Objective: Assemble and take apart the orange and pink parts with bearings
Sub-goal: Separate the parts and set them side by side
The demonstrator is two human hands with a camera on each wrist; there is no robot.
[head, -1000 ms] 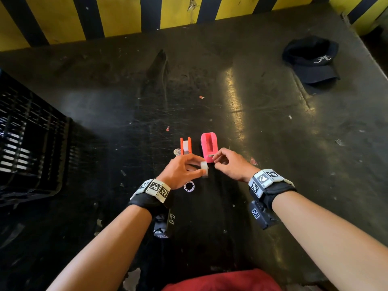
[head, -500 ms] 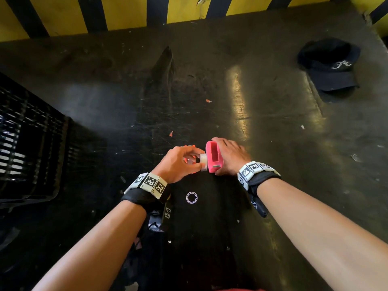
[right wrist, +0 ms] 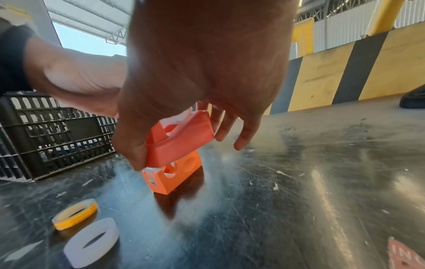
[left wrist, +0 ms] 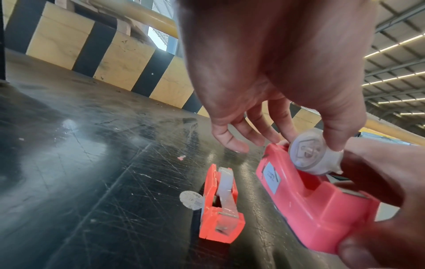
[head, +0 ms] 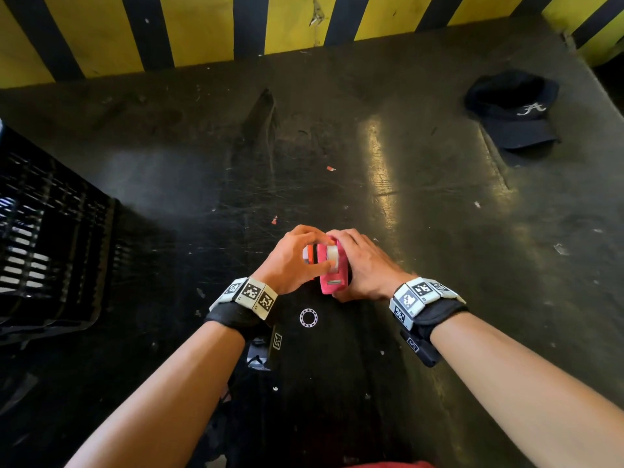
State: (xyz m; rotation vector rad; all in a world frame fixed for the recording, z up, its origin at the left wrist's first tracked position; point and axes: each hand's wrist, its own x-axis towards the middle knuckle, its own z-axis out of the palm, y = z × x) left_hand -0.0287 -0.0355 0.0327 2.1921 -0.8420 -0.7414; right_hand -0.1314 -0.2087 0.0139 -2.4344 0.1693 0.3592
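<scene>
My right hand [head: 364, 265] grips the pink part [head: 334, 276] just above the dark table, thumb on its near end in the right wrist view [right wrist: 181, 138]. My left hand [head: 295, 261] pinches a grey-white roller [left wrist: 310, 152] between thumb and fingers at the pink part's [left wrist: 317, 203] open slot. The orange part [left wrist: 220, 209] lies on the table left of it with a white roller inside, mostly hidden behind my left hand in the head view [head: 309, 255]. A round bearing ring [head: 308, 317] lies flat near my wrists.
A black slatted crate [head: 50, 238] stands at the left edge and a dark cap [head: 513, 109] lies far right. A yellow ring [right wrist: 76, 215] and a white ring [right wrist: 92, 240] lie on the table. A yellow-and-black striped wall [head: 202, 28] runs along the back.
My right hand took hold of the pink part and tilted it. My left hand brought the grey-white roller from beside it to its slot. Both hands moved closer together.
</scene>
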